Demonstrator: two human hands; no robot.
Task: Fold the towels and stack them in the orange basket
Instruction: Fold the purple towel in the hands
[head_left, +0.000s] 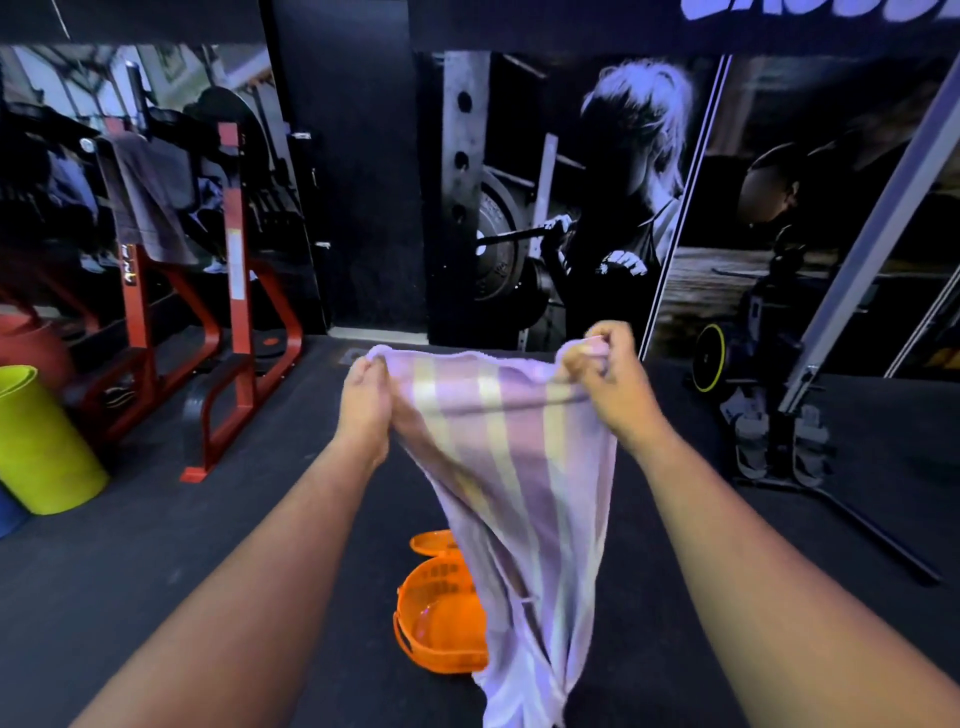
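Note:
A lilac towel with pale yellow stripes (514, 467) hangs in front of me, held up by its top edge. My left hand (366, 402) pinches the top left corner and my right hand (608, 379) grips the top right corner, arms stretched forward. The towel narrows as it drops to the bottom of the view. Below it on the dark floor stands the orange basket (434, 613), its right side hidden behind the hanging cloth. The visible part of the basket's inside shows no towel.
A grey towel (150, 197) hangs over a red weight rack (234, 312) at the left. A yellow-green cylinder (41, 441) sits at the far left. A black machine frame (779, 431) stands at the right. A wall mural fills the back.

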